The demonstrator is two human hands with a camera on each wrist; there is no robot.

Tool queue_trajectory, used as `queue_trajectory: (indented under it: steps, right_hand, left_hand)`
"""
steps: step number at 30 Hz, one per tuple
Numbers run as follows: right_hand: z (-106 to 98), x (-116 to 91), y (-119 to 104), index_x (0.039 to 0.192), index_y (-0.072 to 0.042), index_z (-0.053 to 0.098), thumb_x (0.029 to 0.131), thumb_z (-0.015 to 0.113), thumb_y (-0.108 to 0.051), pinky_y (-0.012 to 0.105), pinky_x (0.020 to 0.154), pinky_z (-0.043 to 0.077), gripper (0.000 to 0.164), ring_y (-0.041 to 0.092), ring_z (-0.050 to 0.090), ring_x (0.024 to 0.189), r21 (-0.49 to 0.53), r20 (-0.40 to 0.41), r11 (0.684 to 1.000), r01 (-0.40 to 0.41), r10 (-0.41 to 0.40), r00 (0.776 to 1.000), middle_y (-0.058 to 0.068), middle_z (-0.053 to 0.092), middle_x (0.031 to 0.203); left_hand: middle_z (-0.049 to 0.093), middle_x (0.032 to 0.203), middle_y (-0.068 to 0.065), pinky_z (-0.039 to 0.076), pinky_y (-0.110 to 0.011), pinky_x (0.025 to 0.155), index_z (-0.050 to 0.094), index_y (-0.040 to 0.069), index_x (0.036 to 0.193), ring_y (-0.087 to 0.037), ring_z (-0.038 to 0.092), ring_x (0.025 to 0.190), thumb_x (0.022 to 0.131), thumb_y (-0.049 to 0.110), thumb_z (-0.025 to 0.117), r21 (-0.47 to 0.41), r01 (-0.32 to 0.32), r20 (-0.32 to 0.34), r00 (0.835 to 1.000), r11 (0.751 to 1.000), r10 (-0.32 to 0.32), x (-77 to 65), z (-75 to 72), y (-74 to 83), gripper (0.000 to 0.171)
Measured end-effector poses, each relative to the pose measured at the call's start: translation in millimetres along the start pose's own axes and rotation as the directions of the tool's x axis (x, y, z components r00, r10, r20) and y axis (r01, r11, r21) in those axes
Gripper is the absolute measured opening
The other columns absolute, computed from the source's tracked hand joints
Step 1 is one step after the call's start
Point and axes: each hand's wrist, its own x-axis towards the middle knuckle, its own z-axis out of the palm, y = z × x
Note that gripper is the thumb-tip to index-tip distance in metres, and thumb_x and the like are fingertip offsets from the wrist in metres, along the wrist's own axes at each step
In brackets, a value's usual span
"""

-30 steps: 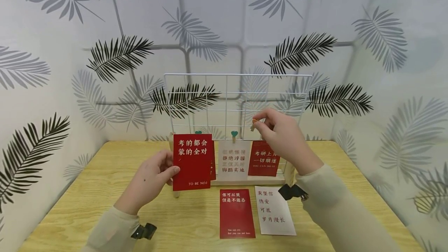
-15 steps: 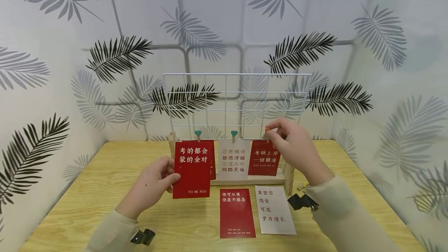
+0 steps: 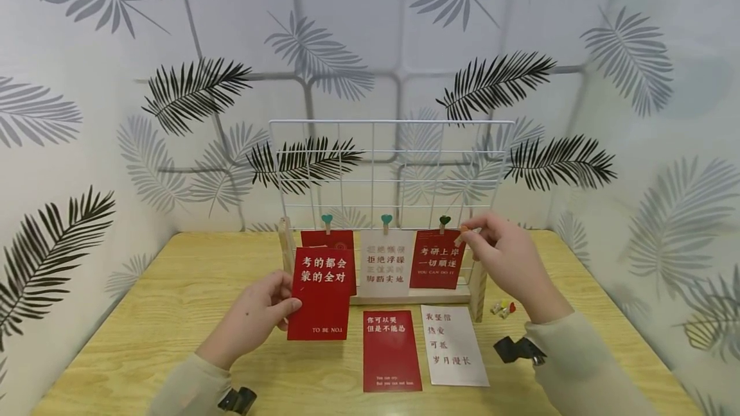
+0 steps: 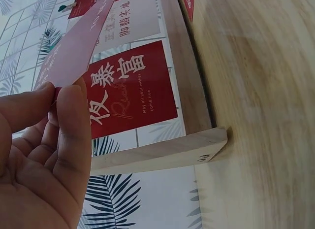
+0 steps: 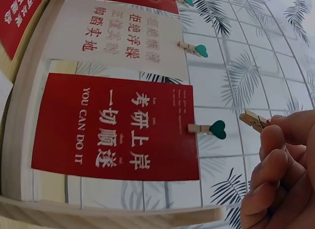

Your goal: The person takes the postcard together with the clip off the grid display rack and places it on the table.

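My left hand pinches a red card by its left edge, upright in front of the white wire grid. A small wooden clothespin sits between the thumb and fingertips of my right hand, to the right of the grid's hung cards. Three cards hang in a row: a red one partly hidden behind the held card, a white one in the middle, and a red one at the right. Clothespins with green hearts fasten them, such as the dark green one.
On the wooden table in front of the grid lie a red card and a white card side by side. Several small clothespins lie right of the grid's wooden base. Leaf-patterned cloth hangs behind.
My right hand has moved right and down with the clothespin, uncovering the dark green heart on the right card. My left hand has lowered the red card a little.
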Motion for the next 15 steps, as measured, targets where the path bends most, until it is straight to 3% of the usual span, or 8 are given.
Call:
queue_trajectory:
  steps: [7,15]
  right_hand:
    - [-1.7,-7.4,16.8,0.113,-0.011,0.065,0.103,0.061,-0.025,0.032,0.052,0.041,0.018,0.021,0.052,0.062,0.001,0.0,1.0,-0.018,0.018,1.0,0.006,0.064,0.076]
    - [-5.9,-15.5,33.2,0.113,-0.009,0.066,0.103,0.059,-0.027,0.033,0.05,0.041,0.021,0.021,0.051,0.058,-0.021,0.004,0.999,-0.05,0.05,0.999,0.004,0.061,0.072]
  left_hand:
    - [0.064,0.09,-0.004,0.058,-0.033,0.065,0.06,0.01,0.105,-0.02,0.064,0.08,0.095,0.006,0.07,0.024,0.012,0.017,1.0,1.0,-0.013,-1.3,5.1,-6.1,0.014]
    - [0.062,0.087,-0.005,0.058,-0.033,0.063,0.058,0.008,0.101,-0.019,0.064,0.076,0.096,0.007,0.068,0.024,0.011,0.039,0.999,1.0,-0.012,-3.3,8.0,-16.7,0.012]
